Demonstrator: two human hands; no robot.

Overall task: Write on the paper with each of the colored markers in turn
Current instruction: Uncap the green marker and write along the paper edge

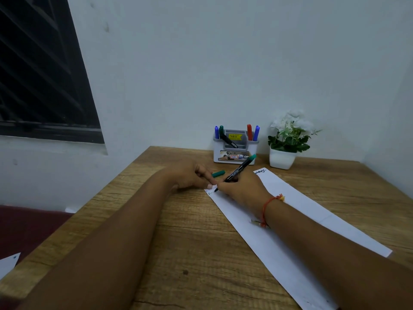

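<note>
Gripping a green marker (240, 170) between curled fingers and thumb, the person's right hand (242, 187) is resting on a long strip of white paper (312, 211) and pressing the pen's tip to the strip's far left corner, where a few small marks are showing. The marker is slanting up and away to the right, its green end pointing toward the back wall. The left hand (191, 175) is lying just beside it with fingers curled, one fingertip pinning the paper's corner to the wooden desk (190, 247). A green cap (218, 173) is poking out from the far side of those fingers; whether the hand is holding it or it is simply lying on the wood cannot be told. A red thread bracelet (271, 201) is circling the right wrist.

The paper is running diagonally across the desk's grained brown top, with a dark scribble (260, 171) sitting at its far end. Against the pale wall (223, 63), a white and grey organizer (237, 153) is standing upright, holding two blue markers, a green one and a red one, with a black marker (228, 141) leaning across its front. Just to its right, a white pot (282, 159) of white flowers is sitting near the room's corner. A dark window (40, 74) is filling the upper left, and the corner of another sheet (9, 264) is peeking in at lower left.
</note>
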